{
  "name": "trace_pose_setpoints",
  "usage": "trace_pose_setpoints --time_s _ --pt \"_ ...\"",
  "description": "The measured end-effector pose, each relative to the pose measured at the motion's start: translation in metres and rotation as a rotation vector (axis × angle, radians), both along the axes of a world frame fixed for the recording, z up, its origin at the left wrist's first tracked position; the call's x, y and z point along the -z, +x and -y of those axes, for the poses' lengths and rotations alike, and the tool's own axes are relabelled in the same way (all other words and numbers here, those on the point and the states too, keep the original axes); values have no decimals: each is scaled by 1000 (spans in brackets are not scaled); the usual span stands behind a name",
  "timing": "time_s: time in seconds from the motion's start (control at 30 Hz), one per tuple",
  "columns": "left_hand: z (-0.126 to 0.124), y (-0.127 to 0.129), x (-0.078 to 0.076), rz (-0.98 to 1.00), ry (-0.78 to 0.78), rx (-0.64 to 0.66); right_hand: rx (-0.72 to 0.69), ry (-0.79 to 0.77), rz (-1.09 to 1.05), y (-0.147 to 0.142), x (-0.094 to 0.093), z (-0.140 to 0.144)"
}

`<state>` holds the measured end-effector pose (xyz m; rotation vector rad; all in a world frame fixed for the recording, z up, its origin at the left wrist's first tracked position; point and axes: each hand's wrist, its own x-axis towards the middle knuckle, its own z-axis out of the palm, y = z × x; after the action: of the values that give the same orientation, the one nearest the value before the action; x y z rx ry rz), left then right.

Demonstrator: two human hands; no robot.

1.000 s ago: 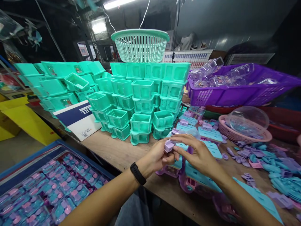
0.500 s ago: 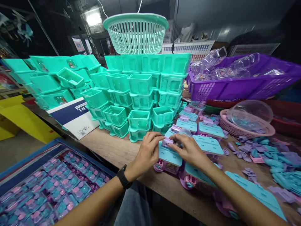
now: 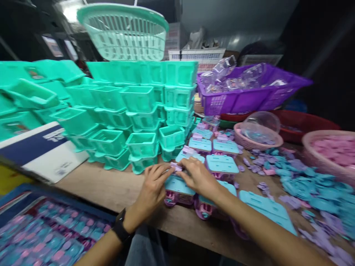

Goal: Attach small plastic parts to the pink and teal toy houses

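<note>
Both hands (image 3: 177,179) have lowered the lilac piece (image 3: 175,167) onto the blue-topped toy (image 3: 179,186)

We see stacked teal tubs (image 3: 138,99) under a teal basket (image 3: 124,33), and a purple crate (image 3: 249,96) behind a pink basket (image 3: 257,138)

Stacked tubs (image 3: 133,111): worktop (image 3: 111,188) rear left. Crate (image 3: 249,94): rear right. Toy carts (image 3: 177,188): front edge, under both hands (image 3: 151,184).

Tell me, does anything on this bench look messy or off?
Yes. Loose blue and purple parts lie strewn over the table at right, outside the baskets, and the green basket sits tilted atop the green boxes.
</note>
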<state>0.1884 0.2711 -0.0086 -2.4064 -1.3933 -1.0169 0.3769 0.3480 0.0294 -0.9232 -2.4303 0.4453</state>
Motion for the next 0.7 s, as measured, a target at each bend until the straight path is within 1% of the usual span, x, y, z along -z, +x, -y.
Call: trace_pose_setpoints --time_s 0.07,0.17,0.27,0.37,0.47,0.53,0.6,0.63,0.7 --pt "1 -2 6 -41 50 -20 11 18 43 -2 -1 6" --pt "0 -6 12 -78 71 -55 11 68 87 -4 -1 8" --pt "-3 -9 11 -112 82 -36 6 72 124 -3 -5 3" --pt "-5 -9 10 -137 99 -25 -36 112 177 0 -7 0" --pt "-3 -8 16 -126 106 -53 -51 146 197 0 -4 2" --pt "-1 -6 21 -108 97 -72 -33 186 178 -2 1 5" --pt "1 -4 22 -104 92 -88 -16 218 160 -5 4 7" --pt "1 -4 21 -114 97 -93 -8 205 159 -6 4 8" --pt "0 -3 15 -164 115 -108 -11 125 154 -4 -1 8"
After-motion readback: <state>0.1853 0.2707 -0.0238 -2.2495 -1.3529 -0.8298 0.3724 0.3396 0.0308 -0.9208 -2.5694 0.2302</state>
